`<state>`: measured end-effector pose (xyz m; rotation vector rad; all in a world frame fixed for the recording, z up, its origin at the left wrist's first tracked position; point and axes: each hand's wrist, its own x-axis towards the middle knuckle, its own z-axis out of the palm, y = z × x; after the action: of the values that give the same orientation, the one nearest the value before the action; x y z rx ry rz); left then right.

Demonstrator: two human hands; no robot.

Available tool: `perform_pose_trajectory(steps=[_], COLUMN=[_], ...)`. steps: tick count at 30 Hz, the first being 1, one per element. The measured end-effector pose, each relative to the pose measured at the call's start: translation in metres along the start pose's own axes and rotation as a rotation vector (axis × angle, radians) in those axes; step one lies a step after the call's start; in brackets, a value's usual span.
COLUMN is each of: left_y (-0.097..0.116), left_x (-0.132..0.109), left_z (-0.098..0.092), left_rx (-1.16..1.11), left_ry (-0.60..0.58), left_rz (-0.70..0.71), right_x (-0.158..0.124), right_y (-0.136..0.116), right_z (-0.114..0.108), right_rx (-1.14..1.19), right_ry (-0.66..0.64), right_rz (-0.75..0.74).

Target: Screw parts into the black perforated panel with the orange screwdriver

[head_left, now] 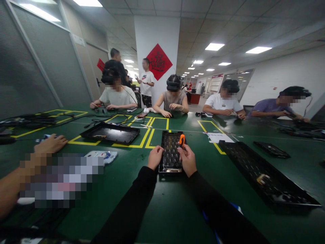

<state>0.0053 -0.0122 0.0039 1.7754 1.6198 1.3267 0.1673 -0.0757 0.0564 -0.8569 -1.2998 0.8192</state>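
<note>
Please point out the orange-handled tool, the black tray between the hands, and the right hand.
orange-handled tool (pixel 182 139): head view, orange handle.
black tray (pixel 170 150): head view, gridded inside.
right hand (pixel 188 160): head view, back of hand.

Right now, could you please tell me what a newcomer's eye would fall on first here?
The orange-handled tool stands out, gripped in the right hand over a black slotted tray at the middle of the green table; the left hand holds the tray's left edge. Behind, a red diamond sign hangs on the white pillar.
</note>
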Motion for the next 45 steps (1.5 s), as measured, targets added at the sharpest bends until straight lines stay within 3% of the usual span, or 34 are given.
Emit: perform_pose_trajectory(steps=[21,40,45], left_y=[0.0025,0.0009,-0.0003], left_x=[-0.0008,0.0005,0.0009], left_z=[-0.0007,0.0003,0.0011], left_rx=[-0.020,-0.007,-0.005], left_ry=[-0.004,0.005,0.006], left_rz=[-0.053,-0.013,-0.016], right_x=[0.0036,0.0006,0.0020], right_y=[0.0077,0.0018,0.0040], right_z=[0.0008,0.0000,0.0001], right_rx=[0.057,0.027,0.070], right_ry=[0.046,-0.048,-0.005], right_rz=[0.016,0.012,-0.009])
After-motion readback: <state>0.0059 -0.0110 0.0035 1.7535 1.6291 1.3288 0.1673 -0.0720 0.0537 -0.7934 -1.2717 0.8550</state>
